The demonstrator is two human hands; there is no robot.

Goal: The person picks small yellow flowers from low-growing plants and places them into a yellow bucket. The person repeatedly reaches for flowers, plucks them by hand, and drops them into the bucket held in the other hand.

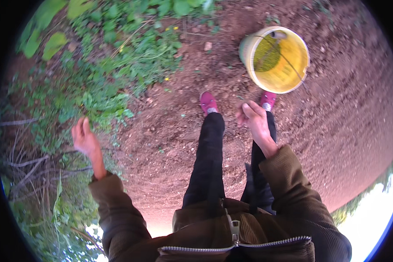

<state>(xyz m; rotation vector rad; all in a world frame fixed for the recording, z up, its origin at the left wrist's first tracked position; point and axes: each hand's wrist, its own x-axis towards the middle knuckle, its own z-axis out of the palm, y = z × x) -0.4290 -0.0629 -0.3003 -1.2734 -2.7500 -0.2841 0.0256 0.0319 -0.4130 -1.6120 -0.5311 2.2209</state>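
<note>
My left hand point(85, 137) hangs out to the left, over the edge of the green weeds point(104, 98). Its fingers are loosely bent and I see nothing in them. In front of my right leg is my right hand point(256, 121), half curled with the thumb uppermost; no object shows in it. Beyond it, a plastic bucket point(281, 80) with a yellow inside stands on the soil by my right shoe point(268, 99), apart from the hand. Small green grains or berries point(265, 55) cover its bottom, and a grey cylindrical object point(278, 34) is inside near the far rim. A thin wire handle point(290, 62) crosses the opening.
Reddish-brown bare soil point(163, 137) with small stones lies underfoot and stretches to the right. Leafy plants grow along the left, with dry branches point(28, 167) among them. My left shoe point(208, 101) is on the soil, left of the bucket.
</note>
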